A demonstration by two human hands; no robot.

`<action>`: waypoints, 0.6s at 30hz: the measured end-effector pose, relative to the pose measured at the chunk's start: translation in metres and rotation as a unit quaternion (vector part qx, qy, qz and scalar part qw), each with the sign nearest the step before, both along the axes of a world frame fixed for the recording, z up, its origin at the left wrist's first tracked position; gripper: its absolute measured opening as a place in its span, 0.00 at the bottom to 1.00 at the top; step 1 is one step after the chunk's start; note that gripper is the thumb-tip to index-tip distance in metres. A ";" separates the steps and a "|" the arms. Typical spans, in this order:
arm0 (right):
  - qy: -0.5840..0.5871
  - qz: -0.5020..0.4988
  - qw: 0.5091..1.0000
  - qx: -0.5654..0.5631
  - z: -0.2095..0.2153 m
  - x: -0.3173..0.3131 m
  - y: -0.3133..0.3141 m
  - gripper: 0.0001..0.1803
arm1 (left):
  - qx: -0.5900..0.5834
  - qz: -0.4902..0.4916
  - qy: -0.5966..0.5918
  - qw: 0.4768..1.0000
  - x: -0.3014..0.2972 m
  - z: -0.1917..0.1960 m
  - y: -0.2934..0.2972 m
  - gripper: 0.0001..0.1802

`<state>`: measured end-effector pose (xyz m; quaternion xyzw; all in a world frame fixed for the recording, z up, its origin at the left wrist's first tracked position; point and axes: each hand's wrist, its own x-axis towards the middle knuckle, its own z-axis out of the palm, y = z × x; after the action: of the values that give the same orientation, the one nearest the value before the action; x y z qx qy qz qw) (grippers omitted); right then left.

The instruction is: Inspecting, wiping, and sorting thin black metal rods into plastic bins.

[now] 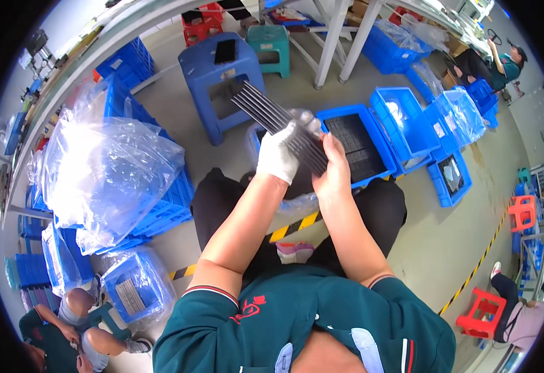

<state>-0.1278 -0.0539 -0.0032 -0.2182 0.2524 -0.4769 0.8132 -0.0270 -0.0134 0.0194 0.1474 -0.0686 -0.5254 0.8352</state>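
Observation:
A bundle of long, thin, dark strips (pixel 261 104) is held up in front of me, slanting from upper left to lower right. My left hand (pixel 278 154), in a white glove, is closed around its left side. Against the lower right part presses my right hand (pixel 336 163), its bare thumb lying along the strips and its other fingers largely hidden behind them. What the strips are exactly I cannot make out. Just beyond the right hand, a blue crate (pixel 382 138) contains dark slatted pieces (pixel 351 135).
A blue stool (pixel 204 69) bearing a black phone (pixel 225 51) stands ahead, beside a teal stool (pixel 268 38). Plastic-covered blue crates (pixel 169 202) are stacked at left; an open blue bin (pixel 402 127) is at right. Other people sit lower left, upper right and far right.

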 end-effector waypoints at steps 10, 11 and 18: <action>0.064 0.201 0.954 -0.213 0.028 -0.028 -0.142 0.11 | 0.111 -0.375 -0.060 0.918 0.014 -0.026 0.005 0.20; 0.070 0.246 0.934 -0.248 0.029 -0.024 -0.152 0.11 | 0.121 -0.399 -0.065 0.906 0.009 -0.030 0.006 0.21; 0.132 0.542 0.768 -0.316 0.012 -0.001 -0.136 0.02 | 0.187 -0.475 -0.064 0.857 -0.009 -0.042 0.016 0.23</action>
<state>-0.1286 -0.1895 0.0090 -0.6242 0.0325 0.0238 0.7802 -0.0358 0.0021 -0.0227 0.2839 -0.0840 -0.8508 0.4341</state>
